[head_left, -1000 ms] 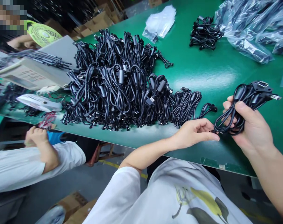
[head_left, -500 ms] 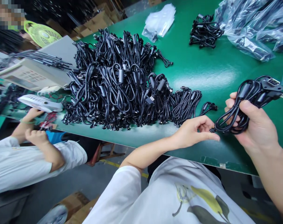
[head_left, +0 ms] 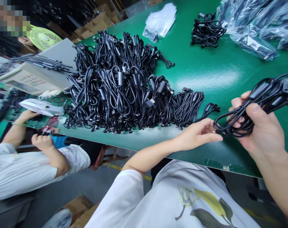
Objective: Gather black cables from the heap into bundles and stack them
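Note:
My right hand (head_left: 265,126) is wrapped around a coiled bundle of black cable (head_left: 260,98), held above the table. A dark flanged connector sticks out at the bundle's far right, partly cut off by the frame edge. My left hand (head_left: 199,134) is at the bundle's looped left end, thumb and fingers curled around a small metal-tipped plug (head_left: 214,131). Just beyond that hand, a single small coiled cable (head_left: 209,109) lies on the green table (head_left: 212,76). To the left is a large heap of tied black cables (head_left: 120,91).
Clear plastic bags with contents (head_left: 253,31) lie at the far right, beside a small pile of cables (head_left: 207,30). Flat plastic bags (head_left: 160,20) rest at the back. A co-worker's hand (head_left: 42,141) is at the left, near a white fan-like device (head_left: 40,107) and a beige instrument (head_left: 32,77).
The cable bundle in my right hand has tilted and shifted slightly right, its connector end now reaching the frame edge. My left hand stays by the looped end. The co-worker's hand moved a little.

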The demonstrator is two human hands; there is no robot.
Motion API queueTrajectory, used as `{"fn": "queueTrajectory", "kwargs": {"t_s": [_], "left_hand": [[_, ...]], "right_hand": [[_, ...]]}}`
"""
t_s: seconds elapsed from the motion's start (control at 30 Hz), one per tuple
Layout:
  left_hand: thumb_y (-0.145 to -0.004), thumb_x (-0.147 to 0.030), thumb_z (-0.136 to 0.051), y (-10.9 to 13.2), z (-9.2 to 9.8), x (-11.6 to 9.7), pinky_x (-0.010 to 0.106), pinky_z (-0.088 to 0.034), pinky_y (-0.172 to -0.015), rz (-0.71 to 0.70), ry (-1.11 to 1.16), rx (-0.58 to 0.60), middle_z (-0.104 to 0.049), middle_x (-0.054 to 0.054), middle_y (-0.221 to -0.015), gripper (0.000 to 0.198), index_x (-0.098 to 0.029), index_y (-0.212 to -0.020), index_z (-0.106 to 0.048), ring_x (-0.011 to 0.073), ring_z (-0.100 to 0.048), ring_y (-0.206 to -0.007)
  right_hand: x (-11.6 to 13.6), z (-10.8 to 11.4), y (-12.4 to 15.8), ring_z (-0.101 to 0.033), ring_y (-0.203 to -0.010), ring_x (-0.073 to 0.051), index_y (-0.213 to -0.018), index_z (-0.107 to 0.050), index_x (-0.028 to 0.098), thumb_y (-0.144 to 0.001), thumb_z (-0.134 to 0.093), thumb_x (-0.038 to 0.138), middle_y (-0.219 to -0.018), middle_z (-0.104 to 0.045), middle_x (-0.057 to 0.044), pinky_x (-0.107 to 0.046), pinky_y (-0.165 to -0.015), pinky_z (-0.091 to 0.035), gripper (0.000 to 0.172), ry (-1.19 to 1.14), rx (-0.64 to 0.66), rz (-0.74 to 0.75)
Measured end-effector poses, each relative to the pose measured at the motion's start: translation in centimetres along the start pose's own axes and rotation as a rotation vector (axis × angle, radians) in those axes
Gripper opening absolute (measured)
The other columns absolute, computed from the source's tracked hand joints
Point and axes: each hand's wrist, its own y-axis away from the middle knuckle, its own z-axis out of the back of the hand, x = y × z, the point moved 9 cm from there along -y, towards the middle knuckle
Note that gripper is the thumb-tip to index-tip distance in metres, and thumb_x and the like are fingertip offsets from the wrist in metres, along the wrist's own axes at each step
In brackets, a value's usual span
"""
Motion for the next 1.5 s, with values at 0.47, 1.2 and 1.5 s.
{"fn": "queueTrajectory", "kwargs": {"t_s": [0.47, 1.2, 1.5], "left_hand": [[-0.048, -0.040, -0.091, -0.2, -0.3, 1.5, 0.031, -0.048, -0.069, 0.074, 0.193, -0.139, -0.058, -0.003, -0.076, 0.059, -0.013, -0.092, -0.060, 0.0089, -0.053, -0.068], [-0.064, -0.037, -0.085, -0.5, -0.1, 2.0, 0.030, -0.049, -0.071, 0.020, 0.092, -0.057, -0.061, -0.001, -0.077, 0.045, -0.012, -0.090, -0.058, 0.0094, -0.056, -0.068], [-0.056, -0.040, -0.087, -0.3, -0.3, 2.0, 0.032, -0.048, -0.071, 0.113, 0.123, -0.104, -0.060, -0.002, -0.075, 0.052, -0.012, -0.089, -0.057, 0.0101, -0.055, -0.070]], "right_hand": [[-0.9, -0.8, 0.2, -0.044, -0.057, -0.009, -0.098, -0.062, 0.029, -0.077, -0.077, 0.034, -0.089, -0.051, 0.003, -0.022, -0.050, -0.045, 0.026, 0.005, 0.025, -0.023], [0.8, -1.5, 1.6, -0.057, -0.060, -0.011, -0.095, -0.060, 0.025, -0.083, -0.072, 0.028, -0.091, -0.058, 0.002, -0.027, -0.053, -0.049, 0.017, 0.271, 0.093, 0.210], [0.2, -1.0, 1.0, -0.052, -0.056, -0.008, -0.094, -0.059, 0.024, -0.082, -0.072, 0.024, -0.091, -0.058, 0.003, -0.022, -0.051, -0.047, 0.017, 0.148, 0.037, 0.117]]}}
